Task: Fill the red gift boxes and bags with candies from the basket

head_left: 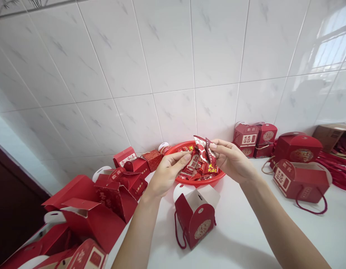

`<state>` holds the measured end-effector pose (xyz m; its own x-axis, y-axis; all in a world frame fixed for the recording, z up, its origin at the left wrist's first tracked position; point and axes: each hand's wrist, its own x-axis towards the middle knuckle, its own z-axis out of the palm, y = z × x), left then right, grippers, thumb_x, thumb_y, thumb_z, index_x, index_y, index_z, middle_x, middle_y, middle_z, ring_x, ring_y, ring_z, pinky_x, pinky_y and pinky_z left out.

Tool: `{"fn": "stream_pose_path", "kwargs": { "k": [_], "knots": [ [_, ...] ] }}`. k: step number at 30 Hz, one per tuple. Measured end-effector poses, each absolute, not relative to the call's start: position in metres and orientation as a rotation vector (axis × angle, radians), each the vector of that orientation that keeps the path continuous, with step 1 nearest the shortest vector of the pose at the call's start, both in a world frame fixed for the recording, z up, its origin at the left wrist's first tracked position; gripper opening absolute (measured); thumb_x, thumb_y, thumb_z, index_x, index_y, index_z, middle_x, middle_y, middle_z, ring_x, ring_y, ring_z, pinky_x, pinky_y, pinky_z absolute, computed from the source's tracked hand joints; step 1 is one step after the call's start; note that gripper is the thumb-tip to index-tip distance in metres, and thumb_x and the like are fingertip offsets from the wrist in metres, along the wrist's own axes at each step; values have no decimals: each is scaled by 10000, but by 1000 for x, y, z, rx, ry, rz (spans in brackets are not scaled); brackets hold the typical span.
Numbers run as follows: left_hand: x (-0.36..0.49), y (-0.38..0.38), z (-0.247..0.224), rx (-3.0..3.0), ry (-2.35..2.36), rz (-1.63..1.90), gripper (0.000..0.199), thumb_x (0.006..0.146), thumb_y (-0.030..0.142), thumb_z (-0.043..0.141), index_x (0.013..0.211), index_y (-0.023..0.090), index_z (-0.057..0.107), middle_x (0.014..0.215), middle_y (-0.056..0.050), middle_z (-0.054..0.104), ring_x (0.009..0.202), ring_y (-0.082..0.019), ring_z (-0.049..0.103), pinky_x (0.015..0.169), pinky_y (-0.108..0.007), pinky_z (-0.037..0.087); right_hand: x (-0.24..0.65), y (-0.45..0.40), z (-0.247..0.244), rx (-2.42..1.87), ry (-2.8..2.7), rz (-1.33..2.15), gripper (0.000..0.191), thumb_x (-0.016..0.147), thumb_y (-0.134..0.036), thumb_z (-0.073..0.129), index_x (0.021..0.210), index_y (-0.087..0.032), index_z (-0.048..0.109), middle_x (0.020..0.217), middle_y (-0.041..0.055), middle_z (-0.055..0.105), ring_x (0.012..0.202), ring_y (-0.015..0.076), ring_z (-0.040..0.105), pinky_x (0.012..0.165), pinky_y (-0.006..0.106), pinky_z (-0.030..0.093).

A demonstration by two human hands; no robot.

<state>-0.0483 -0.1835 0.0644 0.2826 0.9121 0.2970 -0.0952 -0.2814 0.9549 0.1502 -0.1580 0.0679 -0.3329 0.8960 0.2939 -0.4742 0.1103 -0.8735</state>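
Over the far side of the table, my right hand [231, 158] pinches wrapped candies, a dark red packet [211, 154] and a white-and-red packet [200, 146] beside it. My left hand [167, 171] is at the left rim of a red plastic basin [200, 182], thumb and fingers closed together; whatever is between them cannot be made out. Several red-wrapped candies [193, 164] lie in the basin below both hands. Between my forearms stands a red gift box [202, 222] with its top flaps open and a dark red cord handle hanging at its side.
Several red boxes [91, 220] crowd the left side, many with raised flaps. At right are a lying red box [303, 181], a larger red box [297, 151], stacked small boxes [246, 136] and a cardboard carton [331, 130]. A tiled wall [173, 67] rises behind the white table [240, 231].
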Motion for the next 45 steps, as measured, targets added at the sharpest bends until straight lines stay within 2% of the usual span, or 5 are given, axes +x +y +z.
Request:
{"fn": "stream_pose_path", "kwargs": {
  "k": [5,11,16,25,45],
  "knots": [
    [-49,-182,63,1473,801,1264,393,790,468,780,1078,201,773,1015,-58,755,924,-207,691,804,-316,575,150,-160,69,-478,-1213,1523,206,715,-324,835,755,-172,701,741,9,645,662,101,568,624,219,476],
    [-48,-182,66,1476,743,1264,374,811,452,767,1082,194,773,957,-44,747,827,-159,671,729,-257,567,150,-160,68,-465,-1205,1526,215,707,-319,844,770,-163,710,747,13,655,659,95,570,626,212,481],
    [-46,-185,68,1454,723,1231,393,811,442,768,1102,178,760,901,-51,746,689,-142,656,651,-264,562,150,-160,69,-472,-1200,1518,212,702,-317,846,756,-168,706,737,9,657,661,97,574,635,220,479],
    [-44,-185,69,1386,728,1187,414,799,432,779,1116,168,744,830,-45,749,648,-143,675,664,-261,570,151,-159,69,-480,-1199,1512,220,699,-323,846,751,-167,701,733,11,664,652,97,578,629,224,473],
    [-50,-180,66,1505,741,1166,369,868,418,711,1148,178,727,938,-69,751,672,-157,684,710,-300,564,148,-155,69,-507,-1216,1495,227,699,-349,840,757,-176,704,714,4,653,629,96,562,609,228,464]
  ]
}}
